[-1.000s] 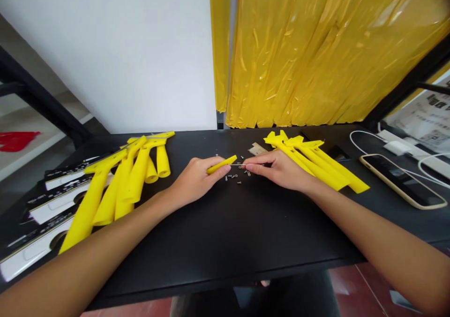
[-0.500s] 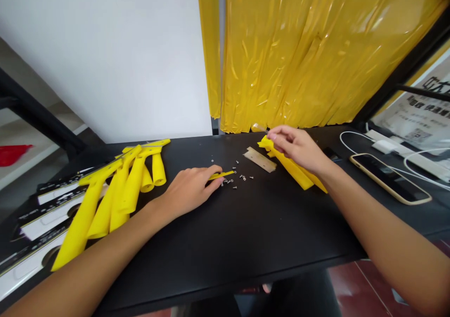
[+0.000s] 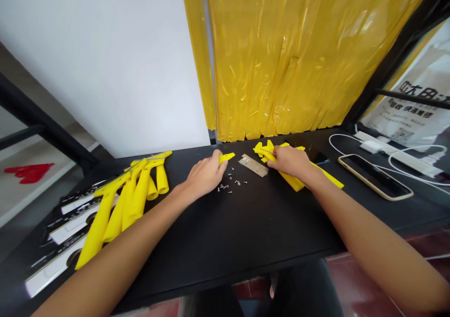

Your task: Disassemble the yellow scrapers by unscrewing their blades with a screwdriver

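My left hand (image 3: 207, 172) is closed on a small flat yellow plastic strip (image 3: 227, 158) with holes in it, held just above the black table. My right hand (image 3: 291, 160) is down at a pile of yellow plastic handle parts (image 3: 293, 181), its fingers closed on a yellow piece (image 3: 266, 154) there; the hand hides part of it. Between the hands lies a flat beige plate (image 3: 253, 165) with small holes. Several small screws and nuts (image 3: 225, 186) are scattered on the table near my left hand.
At left, several yellow scraper-like handles (image 3: 138, 197) lean over white-and-black boxes (image 3: 72, 235). A phone (image 3: 375, 176) lies at right, beside a white power strip (image 3: 397, 153) with cables. Yellow plastic sheeting (image 3: 267, 64) and a white panel (image 3: 105, 64) stand behind the table.
My left hand has raised the yellow strip and moved it slightly away from me. My right hand has lowered from above onto the yellow parts. The head view has shifted a little.
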Demonstrator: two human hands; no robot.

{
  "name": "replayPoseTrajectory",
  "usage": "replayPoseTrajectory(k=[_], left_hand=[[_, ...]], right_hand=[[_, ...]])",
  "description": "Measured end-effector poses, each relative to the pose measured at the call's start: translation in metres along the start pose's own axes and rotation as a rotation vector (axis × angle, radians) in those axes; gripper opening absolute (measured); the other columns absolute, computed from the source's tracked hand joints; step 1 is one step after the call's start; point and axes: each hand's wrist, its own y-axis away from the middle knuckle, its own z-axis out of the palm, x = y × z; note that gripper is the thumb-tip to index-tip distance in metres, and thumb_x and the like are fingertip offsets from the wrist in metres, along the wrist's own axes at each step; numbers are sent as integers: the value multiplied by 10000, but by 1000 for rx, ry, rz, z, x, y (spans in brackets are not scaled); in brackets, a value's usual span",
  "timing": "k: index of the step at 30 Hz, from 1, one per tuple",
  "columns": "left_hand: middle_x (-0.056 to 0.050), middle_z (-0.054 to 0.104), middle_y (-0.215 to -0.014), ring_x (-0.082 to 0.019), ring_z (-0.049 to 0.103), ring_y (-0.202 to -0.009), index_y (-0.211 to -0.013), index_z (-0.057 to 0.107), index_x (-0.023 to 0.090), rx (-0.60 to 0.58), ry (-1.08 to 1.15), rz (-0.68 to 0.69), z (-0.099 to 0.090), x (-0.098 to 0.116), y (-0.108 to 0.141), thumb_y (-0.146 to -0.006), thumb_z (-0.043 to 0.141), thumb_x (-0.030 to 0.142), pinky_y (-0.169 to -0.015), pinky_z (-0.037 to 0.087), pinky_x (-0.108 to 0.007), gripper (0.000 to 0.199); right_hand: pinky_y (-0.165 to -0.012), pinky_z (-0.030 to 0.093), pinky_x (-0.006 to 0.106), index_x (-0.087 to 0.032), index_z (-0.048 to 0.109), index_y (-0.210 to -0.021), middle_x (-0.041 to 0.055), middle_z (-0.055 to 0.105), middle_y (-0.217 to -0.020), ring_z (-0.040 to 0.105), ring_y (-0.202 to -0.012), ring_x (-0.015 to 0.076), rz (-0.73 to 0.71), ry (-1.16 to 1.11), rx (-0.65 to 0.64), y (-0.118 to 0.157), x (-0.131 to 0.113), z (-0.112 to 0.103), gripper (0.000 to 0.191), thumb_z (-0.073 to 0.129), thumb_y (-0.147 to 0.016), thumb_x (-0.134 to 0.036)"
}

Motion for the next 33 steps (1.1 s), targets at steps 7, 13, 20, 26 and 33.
replayPoseTrajectory(k=[7,13,20,26,33], left_hand=[[-168,674,-1215,-291,635,-1128,-1223,593,162,-20,36,57,24,32,-106,-974,524,224,-888,495,-393,265],[-106,613,-1287,-244,639,-1079,-1271,606,181,-75,32,62,48,44,-137,-969,623,355,-901,557,-465,349],[-160,637,-1330,-312,581,-1218,-1363,562,192,-131,68,88,46,57,-134,-862,688,388,-999,462,-418,552],[-259,507,-1462,-399,517,-1287,-1478,395,115,-3,8,20,-5,35,-58,-981,340,599,-986,426,-496,695],[-320,640,-1064,-474,626,-994,-1142,621,31,167,-656,-448,-45,-50,67,-962,391,483,-752,491,-538,538]], right_hand=[[-710,491,374,-189,702,-953,159,737,-1025,696,-940,325,-25,1,-42,-1,11,-8,359,596,-814,-503],[-707,500,387,-198,723,-893,156,737,-987,702,-914,332,-33,26,-72,0,18,-14,360,626,-801,-532],[-711,502,403,-198,727,-886,162,739,-1018,695,-943,353,-14,45,-85,2,21,-17,438,619,-792,-612],[-723,486,433,-207,720,-910,156,732,-1021,687,-950,372,1,34,-87,4,24,-14,480,634,-766,-657],[-667,441,391,-190,697,-893,169,720,-902,679,-851,347,7,-123,137,14,10,-22,652,283,-954,-691]])
